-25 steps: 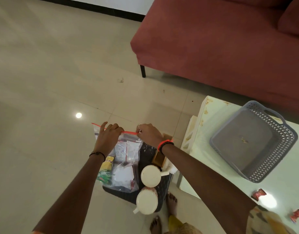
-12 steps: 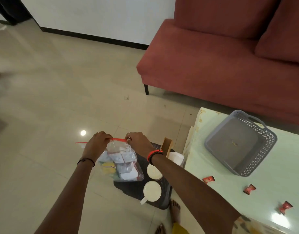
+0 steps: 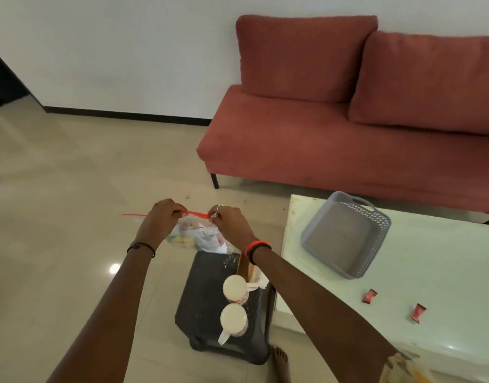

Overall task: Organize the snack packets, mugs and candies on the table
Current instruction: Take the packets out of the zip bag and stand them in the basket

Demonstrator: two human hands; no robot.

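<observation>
Left hand [image 3: 162,220], right hand [image 3: 233,225] pinch zip bag [image 3: 195,235]; contents blurred.

Black crate [image 3: 204,294]: left half of its top bare; two white mugs [image 3: 234,288] stand along its right side. Above its far edge, left hand [image 3: 160,219] and right hand [image 3: 232,222] pinch a clear bag [image 3: 199,236]. Left of crate: open floor. Just right of crate: table [image 3: 431,272], with a grey basket [image 3: 381,225] at its far end. Beyond crate: floor, then sofa [image 3: 320,150].
</observation>
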